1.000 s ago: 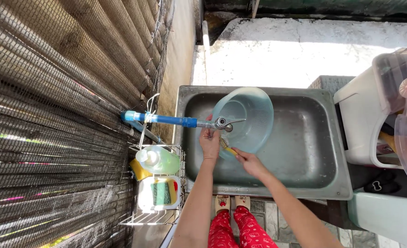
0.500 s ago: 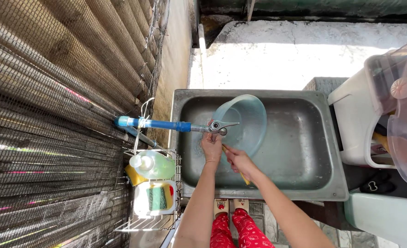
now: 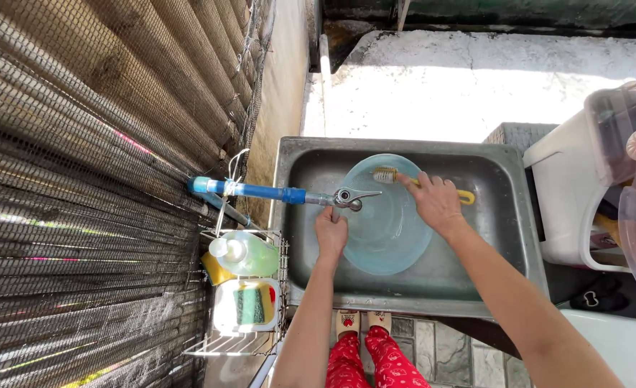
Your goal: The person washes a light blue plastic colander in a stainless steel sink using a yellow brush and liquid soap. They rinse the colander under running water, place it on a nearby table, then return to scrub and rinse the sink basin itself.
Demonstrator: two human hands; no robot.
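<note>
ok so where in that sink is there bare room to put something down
Bare sink floor lies right of the clear bowl, up to the right wall, and along the front edge. The left side is crowded: left hand grips the bowl rim under the tap; right hand works a brush inside it.

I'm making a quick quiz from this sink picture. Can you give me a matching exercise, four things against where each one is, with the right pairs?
Things:
1. bowl
2. brush
3. tap
4. sponge

Places:
A. in the wire rack left of the sink
B. held by the right hand
C. tilted in the sink, gripped by the left hand
D. on the end of the blue pipe

Pairs: 1-C, 2-B, 3-D, 4-A
</note>
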